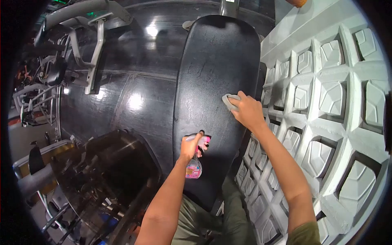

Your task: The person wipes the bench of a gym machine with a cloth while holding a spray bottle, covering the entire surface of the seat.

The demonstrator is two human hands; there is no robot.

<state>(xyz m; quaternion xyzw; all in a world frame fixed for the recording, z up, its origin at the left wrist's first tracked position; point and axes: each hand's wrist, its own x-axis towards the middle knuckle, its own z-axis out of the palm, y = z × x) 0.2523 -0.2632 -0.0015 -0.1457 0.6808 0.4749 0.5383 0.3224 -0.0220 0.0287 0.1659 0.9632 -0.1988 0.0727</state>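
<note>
A long black padded bench point(216, 57) stretches away in front of me, with wet droplets and streaks on its upper surface. My left hand point(192, 146) is wrapped round the neck of a spray bottle point(193, 169), which has a pink-and-white trigger head and a clear body with a pink label. The bottle is above the near half of the bench. Over the bench's right side, my right hand point(247, 109) grips a bunched light grey cloth point(231, 102). Whether the cloth touches the pad is hard to tell.
A white wall with raised geometric blocks point(331, 98) runs close along the right. Grey-framed gym machines point(98, 45) stand at the left on a dark shiny floor point(126, 98). A dark translucent panel point(110, 171) is at the lower left, near my left arm.
</note>
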